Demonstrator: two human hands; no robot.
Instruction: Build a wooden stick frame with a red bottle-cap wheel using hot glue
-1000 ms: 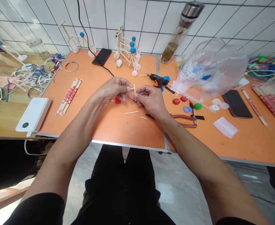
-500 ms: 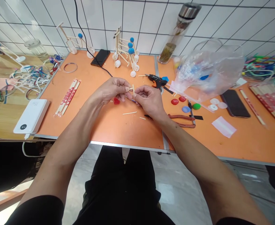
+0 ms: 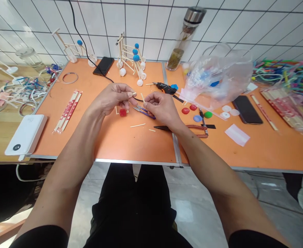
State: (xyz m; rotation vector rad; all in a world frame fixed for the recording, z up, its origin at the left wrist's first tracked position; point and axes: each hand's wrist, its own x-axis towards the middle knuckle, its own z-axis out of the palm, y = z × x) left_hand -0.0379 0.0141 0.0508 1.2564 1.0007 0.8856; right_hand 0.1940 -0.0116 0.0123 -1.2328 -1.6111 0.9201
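Left hand (image 3: 112,99): half closed, pinching a short wooden stick (image 3: 134,93) at the fingertips, apparently for fine control.
Right hand (image 3: 162,108): curled, grip unclear, just above small snips (image 3: 143,112), center of frame.

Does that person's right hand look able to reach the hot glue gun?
Probably yes: the hot glue gun lies on the orange table just beyond the right hand, with only bare tabletop between them. It would likely have to let go of the thin wooden stick first.
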